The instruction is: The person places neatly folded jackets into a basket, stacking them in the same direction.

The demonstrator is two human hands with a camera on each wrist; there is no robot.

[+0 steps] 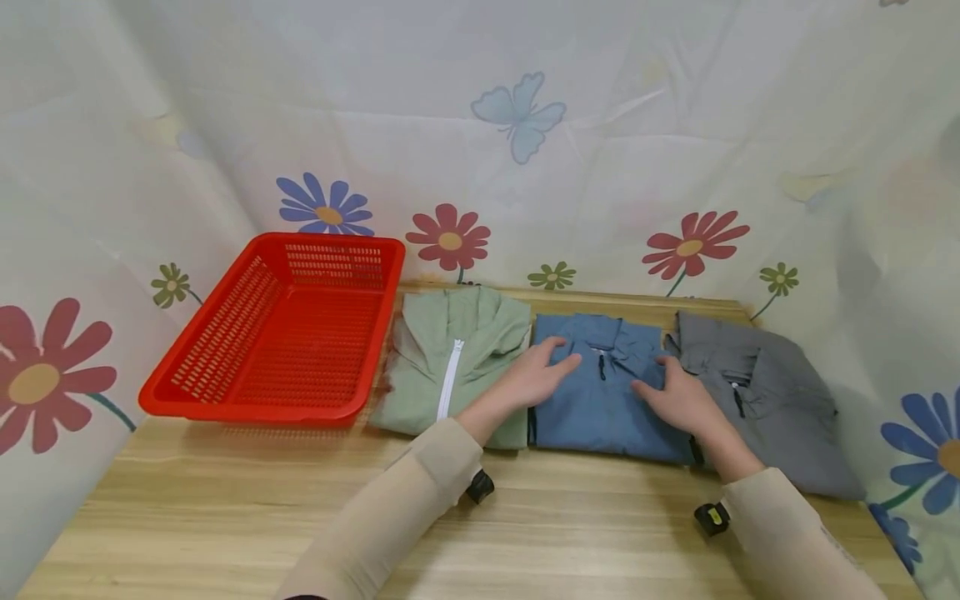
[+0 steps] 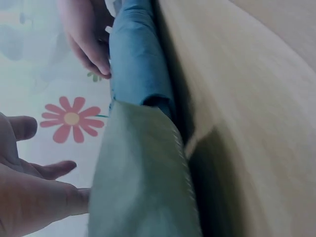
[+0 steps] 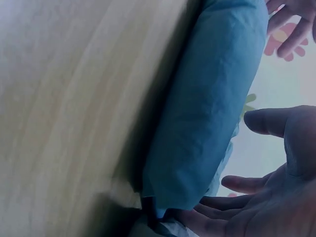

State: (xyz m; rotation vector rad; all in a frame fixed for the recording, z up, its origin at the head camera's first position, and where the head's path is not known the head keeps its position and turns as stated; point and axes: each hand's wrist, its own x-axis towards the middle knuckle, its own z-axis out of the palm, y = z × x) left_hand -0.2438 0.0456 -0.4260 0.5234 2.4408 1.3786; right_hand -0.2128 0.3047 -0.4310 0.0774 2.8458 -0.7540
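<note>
A folded blue jacket with a short dark zipper pull lies flat between a folded green jacket with a white zipper and a folded grey jacket. My left hand is over the seam between green and blue, thumb and fingers spread apart. On the other side, my right hand reaches to the blue jacket's right edge, beside the grey one. In the right wrist view, the lower fingers are right at the end of the blue jacket, while the thumb stands away from it. Neither hand grips cloth.
A red plastic basket with perforated walls stands left of the green jacket; no contents show inside. The wooden table runs along the front. A white curtain printed with flowers hangs behind and at both sides.
</note>
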